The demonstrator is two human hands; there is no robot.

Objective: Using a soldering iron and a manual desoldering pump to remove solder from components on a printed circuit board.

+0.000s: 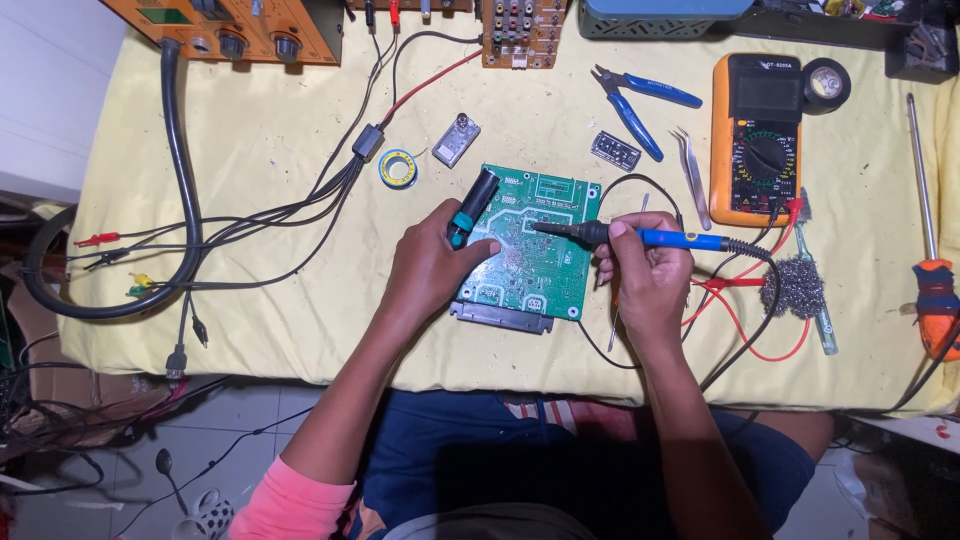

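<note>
A green circuit board (545, 215) lies flat in the middle of the yellow-covered table (280, 130). My left hand (430, 265) rests on the board's left edge and grips a black and teal desoldering pump (473, 205), which points up and away. My right hand (645, 270) holds a blue-handled soldering iron (650, 238) like a pen, its dark tip touching the board near the centre. The iron's black cord runs off to the right.
An orange multimeter (757, 135) with red and black leads, tweezers (692, 175), blue-handled cutters (635, 100), a steel wool ball (797, 287) and a screwdriver (930, 260) lie right. A solder spool (398, 168), cables and an orange power supply (240, 30) sit left and far.
</note>
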